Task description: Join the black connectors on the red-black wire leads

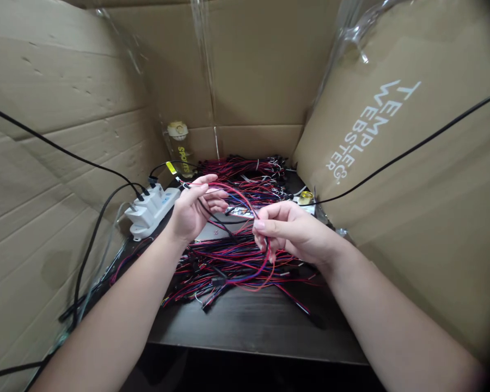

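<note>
My left hand [196, 206] is raised over a pile of red, blue and black wire leads [232, 261] and pinches one end of a red wire [232, 190] between thumb and fingers. That wire arcs right and down to my right hand [294, 231], whose fingers are closed round a looped bunch of red and blue wire hanging below it. Both hands hover above the dark table [253, 326], about a hand's width apart.
A white power strip [151, 209] with black plugs sits at the left. More wire bundles [249, 166] lie at the back. Cardboard walls [57, 163] enclose the table on the left, rear and right [412, 179]. Black cables [392, 160] cross overhead. A small brass piece [306, 197] lies near the right wall.
</note>
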{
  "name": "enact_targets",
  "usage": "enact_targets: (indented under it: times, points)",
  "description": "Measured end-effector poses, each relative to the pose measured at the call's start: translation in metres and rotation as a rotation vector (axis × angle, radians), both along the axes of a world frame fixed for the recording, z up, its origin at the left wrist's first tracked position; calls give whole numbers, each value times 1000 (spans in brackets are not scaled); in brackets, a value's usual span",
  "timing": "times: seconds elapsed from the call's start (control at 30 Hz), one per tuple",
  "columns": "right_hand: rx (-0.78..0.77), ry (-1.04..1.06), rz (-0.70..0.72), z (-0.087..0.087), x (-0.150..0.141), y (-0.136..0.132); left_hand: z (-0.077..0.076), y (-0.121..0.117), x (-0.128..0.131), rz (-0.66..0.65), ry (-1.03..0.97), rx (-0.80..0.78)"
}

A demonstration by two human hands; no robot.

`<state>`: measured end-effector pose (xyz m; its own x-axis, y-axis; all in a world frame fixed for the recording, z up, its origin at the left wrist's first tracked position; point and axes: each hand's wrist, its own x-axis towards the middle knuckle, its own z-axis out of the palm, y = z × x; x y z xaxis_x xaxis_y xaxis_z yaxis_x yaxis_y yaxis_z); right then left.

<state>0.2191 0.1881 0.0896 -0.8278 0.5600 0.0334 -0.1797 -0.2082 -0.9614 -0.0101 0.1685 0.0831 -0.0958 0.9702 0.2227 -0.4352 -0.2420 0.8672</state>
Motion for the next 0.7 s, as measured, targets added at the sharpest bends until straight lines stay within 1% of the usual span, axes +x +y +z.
enact_targets:
  times: [0.07,0.13,0.23,0.3,0.43,0.5,0.6,0.7]
  points:
    - [6,61,-59,0,-3,-1,-1,0,3,-36,52,20]
    - [12,83,-79,0,-4,-1,-2,-1,6,-83,81,55]
    - [13,37,-49,0,-6,-2,-4,-4,7,-108,92,113]
    - [30,-2,-47,-1,-7,-3,-4,-5,5,-121,137,153]
    - [87,20,-151,-6,-11,-5,-3,-11,4,-221,348,189]
    - [99,39,-179,-10,-14,-4,-1,-14,5,-261,439,194]
    - [119,57,-199,-15,-17,-2,3,-17,9,-262,537,184]
    - [148,93,-221,-15,-17,0,3,-17,13,-301,612,175]
